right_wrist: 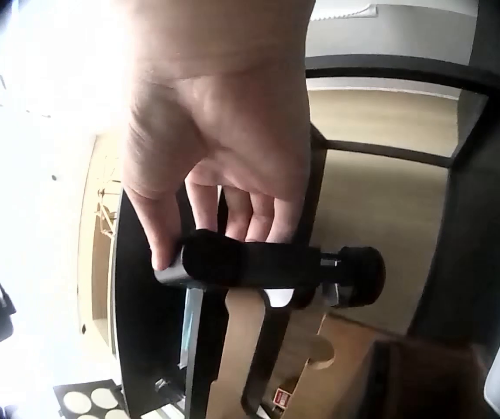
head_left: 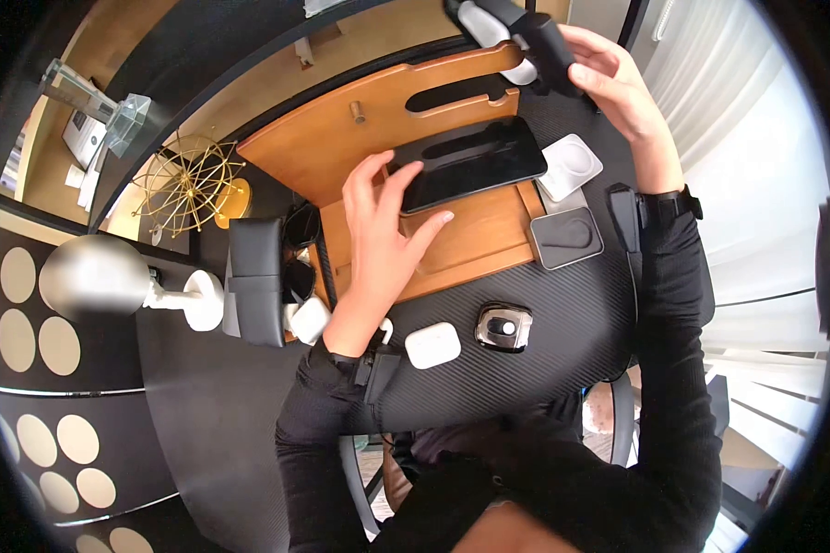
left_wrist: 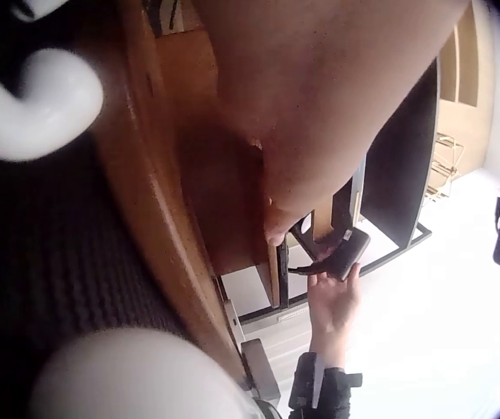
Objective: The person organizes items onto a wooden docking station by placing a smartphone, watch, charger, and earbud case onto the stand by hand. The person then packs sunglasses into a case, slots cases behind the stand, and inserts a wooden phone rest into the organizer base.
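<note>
My right hand [head_left: 622, 88] grips a black handheld device [head_left: 549, 55] at the upper right, over the end of a wooden organizer [head_left: 461, 230]. In the right wrist view, this device [right_wrist: 258, 264] has a thick bar-shaped body and a round knob at one end; its exact kind cannot be told. Fingers wrap its far side, thumb on the near end. My left hand [head_left: 378, 230] reaches over the organizer, fingertips right at the left end of a black smartphone [head_left: 475, 161]. Its thumb stands apart, pointing right.
Right of the organizer lie a white square charging pad [head_left: 572, 166] and a dark pad [head_left: 567, 238]. In front are a white earbud case [head_left: 432, 346] and a small dark shiny gadget [head_left: 503, 327]. Leftward stand a black leather case [head_left: 256, 281], sunglasses [head_left: 300, 276] and a gold wire ornament [head_left: 191, 189].
</note>
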Action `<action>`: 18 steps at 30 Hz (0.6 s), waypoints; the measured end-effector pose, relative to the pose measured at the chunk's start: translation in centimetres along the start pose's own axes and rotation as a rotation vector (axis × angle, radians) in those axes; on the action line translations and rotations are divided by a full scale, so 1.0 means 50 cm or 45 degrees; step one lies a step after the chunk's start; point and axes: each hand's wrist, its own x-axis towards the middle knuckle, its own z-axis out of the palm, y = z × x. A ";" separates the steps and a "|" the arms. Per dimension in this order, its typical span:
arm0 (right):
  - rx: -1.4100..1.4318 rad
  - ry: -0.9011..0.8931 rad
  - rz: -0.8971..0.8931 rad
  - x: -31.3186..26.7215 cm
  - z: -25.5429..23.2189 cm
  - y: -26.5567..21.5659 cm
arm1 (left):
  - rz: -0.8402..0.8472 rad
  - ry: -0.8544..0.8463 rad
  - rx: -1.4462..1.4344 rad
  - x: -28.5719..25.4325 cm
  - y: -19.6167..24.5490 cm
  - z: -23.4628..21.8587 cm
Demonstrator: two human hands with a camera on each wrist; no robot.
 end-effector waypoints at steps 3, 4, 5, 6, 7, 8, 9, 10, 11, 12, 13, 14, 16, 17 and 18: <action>-0.171 -0.292 0.048 0.003 0.026 -0.026 | 0.204 -0.090 0.092 0.026 0.007 -0.009; -0.261 -0.379 0.061 0.003 0.028 -0.021 | 0.325 -0.141 0.129 0.030 0.006 -0.010; -0.190 -0.364 0.129 0.001 0.025 -0.016 | 0.278 -0.169 0.087 0.031 0.016 -0.008; -0.120 -0.348 0.199 -0.003 0.017 -0.011 | 0.277 -0.165 0.085 0.030 0.017 -0.005; -0.124 -0.351 0.201 -0.008 0.007 -0.007 | 0.297 -0.197 0.128 0.028 0.016 -0.001; -0.123 -0.360 0.271 -0.013 -0.007 -0.003 | 0.317 -0.228 0.171 0.027 0.016 0.000; -0.121 -0.370 0.342 -0.019 -0.021 0.004 | 0.315 -0.218 0.225 0.027 0.018 -0.003; -0.186 -0.380 0.292 -0.027 -0.036 0.022 | 0.311 -0.214 0.223 0.026 0.018 -0.002; -0.205 -0.390 0.411 -0.027 -0.044 0.030 | 0.295 -0.203 0.215 0.025 0.018 0.000; -0.222 -0.400 0.531 -0.027 -0.051 0.037 | 0.278 -0.192 0.206 0.023 0.018 0.001; -0.225 -0.405 0.533 -0.025 -0.045 0.032 | 0.273 -0.189 0.203 0.022 0.018 0.002; -0.255 -0.406 0.568 -0.025 -0.037 0.026 | 0.255 -0.175 0.215 0.020 0.019 0.003; -0.291 -0.394 0.611 -0.025 -0.028 0.018 | 0.245 -0.164 0.213 0.020 0.023 0.007; -0.527 -0.437 0.701 -0.026 -0.028 0.017 | 0.224 -0.147 0.216 0.020 0.024 0.006; -0.764 -0.479 0.792 -0.028 -0.026 0.016 | 0.202 -0.131 0.217 0.019 0.026 0.005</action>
